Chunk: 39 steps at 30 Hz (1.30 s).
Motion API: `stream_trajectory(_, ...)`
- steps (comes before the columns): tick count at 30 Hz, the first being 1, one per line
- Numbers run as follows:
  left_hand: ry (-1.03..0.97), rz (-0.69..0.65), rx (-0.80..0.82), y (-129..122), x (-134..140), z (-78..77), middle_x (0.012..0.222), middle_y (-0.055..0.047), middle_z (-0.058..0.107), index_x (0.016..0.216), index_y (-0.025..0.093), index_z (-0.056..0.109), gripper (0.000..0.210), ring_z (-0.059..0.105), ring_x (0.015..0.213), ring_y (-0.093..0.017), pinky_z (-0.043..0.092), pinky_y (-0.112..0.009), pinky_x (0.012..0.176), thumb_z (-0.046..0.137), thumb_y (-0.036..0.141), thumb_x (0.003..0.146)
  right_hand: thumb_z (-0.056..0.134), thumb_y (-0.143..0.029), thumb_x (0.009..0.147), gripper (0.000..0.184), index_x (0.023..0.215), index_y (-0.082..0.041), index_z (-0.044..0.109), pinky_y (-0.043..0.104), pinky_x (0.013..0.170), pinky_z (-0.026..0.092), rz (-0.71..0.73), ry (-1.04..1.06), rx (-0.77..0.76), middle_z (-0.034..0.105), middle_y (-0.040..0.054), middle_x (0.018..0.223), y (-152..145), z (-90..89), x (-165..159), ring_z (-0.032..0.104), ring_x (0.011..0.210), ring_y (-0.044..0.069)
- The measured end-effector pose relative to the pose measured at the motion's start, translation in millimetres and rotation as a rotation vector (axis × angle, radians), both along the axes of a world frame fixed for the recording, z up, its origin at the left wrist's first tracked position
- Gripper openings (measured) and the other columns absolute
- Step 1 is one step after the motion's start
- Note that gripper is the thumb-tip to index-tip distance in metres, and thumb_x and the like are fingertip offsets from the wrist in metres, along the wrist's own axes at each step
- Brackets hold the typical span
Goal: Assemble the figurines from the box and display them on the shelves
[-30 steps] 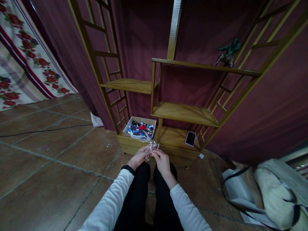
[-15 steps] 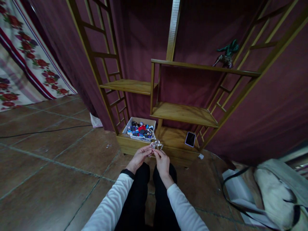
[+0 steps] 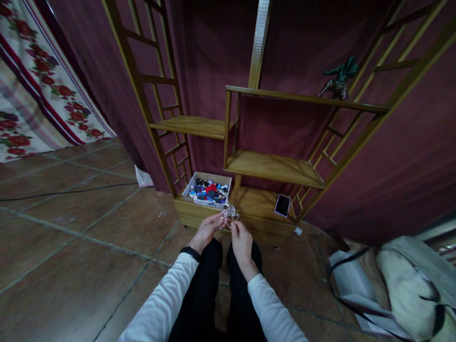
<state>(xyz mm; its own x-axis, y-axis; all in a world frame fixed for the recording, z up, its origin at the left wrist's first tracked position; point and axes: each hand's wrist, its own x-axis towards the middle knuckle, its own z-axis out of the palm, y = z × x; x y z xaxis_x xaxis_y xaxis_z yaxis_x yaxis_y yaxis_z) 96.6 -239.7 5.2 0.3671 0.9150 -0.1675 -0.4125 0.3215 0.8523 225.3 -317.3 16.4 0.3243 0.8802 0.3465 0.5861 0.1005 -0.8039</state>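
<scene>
A clear, shiny plastic piece (image 3: 230,212), perhaps a wrapper, is between my hands in front of the cabinet; its exact kind is too small to make out. My left hand (image 3: 209,229) pinches its left side between thumb and fingers. On the other side, my right hand (image 3: 241,239) is closed, with thumb and fingertip at the piece's lower right edge. Just beyond my hands sits an open cardboard box (image 3: 187,191) of small, colourful items, among them red, blue and black ones.
The wooden shelf unit (image 3: 199,125) stands ahead of my knees. A phone or small tablet (image 3: 282,205) lies on its low right shelf, and a green figurine (image 3: 340,78) stands higher up. Bags (image 3: 402,275) rest on the floor at right. A black cable (image 3: 71,192) crosses the left floor.
My right hand has drawn slightly down and right from my left fingers. The clear plastic has shifted and changed shape a little between them. My left hand keeps its pinch.
</scene>
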Motion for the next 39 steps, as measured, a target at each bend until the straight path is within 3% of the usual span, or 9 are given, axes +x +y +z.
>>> stream_trajectory(5,0.019,0.031,0.01,-1.0,1.0,0.9,0.089,-0.011,0.071,0.099,0.011,0.069,0.042,0.064,0.077,-0.015,0.047,-0.025,0.074,0.079,0.022,0.06,0.042,-0.043,0.087,0.031,0.098,-0.019,0.058,0.026,0.07,0.045,-0.102,0.161,0.063,0.065,0.006,0.09,5.8,-3.6,11.5,0.061,0.077,0.017)
stream_trajectory(9,0.034,0.005,0.032,-2.1,2.1,-0.2,0.089,-0.012,0.071,0.099,0.011,0.069,0.042,0.064,0.078,-0.016,0.046,-0.028,0.077,0.079,0.025,0.061,0.045,-0.041,0.085,0.03,0.097,-0.019,0.062,0.027,0.072,0.047,0.006,0.221,0.075,0.066,0.0068,0.093,14.3,-5.3,17.4,0.061,0.083,0.018)
stream_trajectory(13,0.067,0.002,0.059,-2.9,4.0,0.5,0.092,-0.012,0.071,0.1,0.011,0.069,0.043,0.064,0.079,-0.017,0.045,-0.028,0.076,0.078,0.028,0.062,0.046,-0.044,0.083,0.035,0.095,-0.017,0.065,0.025,0.055,0.05,0.113,0.448,-0.027,0.069,0.0039,0.078,19.7,-6.8,16.5,0.062,0.062,0.015)
stream_trajectory(18,0.089,0.105,0.114,-2.7,5.4,1.2,0.095,-0.01,0.071,0.101,0.013,0.069,0.043,0.062,0.083,-0.017,0.043,-0.027,0.076,0.078,0.029,0.061,0.053,-0.047,0.078,0.039,0.095,-0.015,0.068,0.027,0.054,0.052,0.1,0.603,-0.017,0.07,0.0046,0.074,23.0,-6.5,12.3,0.063,0.057,0.016)
stream_trajectory(22,0.187,0.245,0.178,-3.9,4.7,1.0,0.091,-0.007,0.071,0.093,0.016,0.071,0.035,0.06,0.082,-0.016,0.042,-0.024,0.072,0.077,0.03,0.062,0.055,-0.046,0.078,0.038,0.095,-0.015,0.068,0.027,0.055,0.053,0.031,0.577,0.015,0.07,0.004,0.068,25.0,-6.6,9.5,0.064,0.055,0.017)
stream_trajectory(28,0.165,0.101,0.152,-6.9,9.1,0.5,0.074,-0.006,0.07,0.086,0.014,0.071,0.033,0.058,0.063,-0.013,0.041,-0.023,0.06,0.079,0.029,0.058,0.051,-0.04,0.082,0.029,0.093,-0.019,0.069,0.026,0.058,0.053,0.081,0.376,0.1,0.069,0.0055,0.08,22.1,-5.7,2.0,0.064,0.062,0.016)
stream_trajectory(34,0.089,0.128,0.098,-5.2,10.8,-1.9,0.07,-0.005,0.068,0.081,0.013,0.07,0.032,0.056,0.059,-0.011,0.041,-0.022,0.059,0.08,0.03,0.056,0.046,-0.031,0.088,0.024,0.101,-0.024,0.065,0.029,0.081,0.05,0.184,0.085,0.122,0.066,0.0054,0.099,10.7,2.8,-7.8,0.063,0.089,0.018)
stream_trajectory(39,0.107,0.092,0.126,-3.0,7.2,-3.5,0.066,-0.004,0.067,0.08,0.012,0.071,0.032,0.052,0.054,-0.009,0.038,-0.02,0.055,0.079,0.033,0.057,0.04,-0.028,0.091,0.029,0.11,-0.027,0.062,0.028,0.089,0.046,0.3,0.002,0.126,0.064,0.0045,0.111,-1.9,13.2,-9.4,0.061,0.1,0.017)
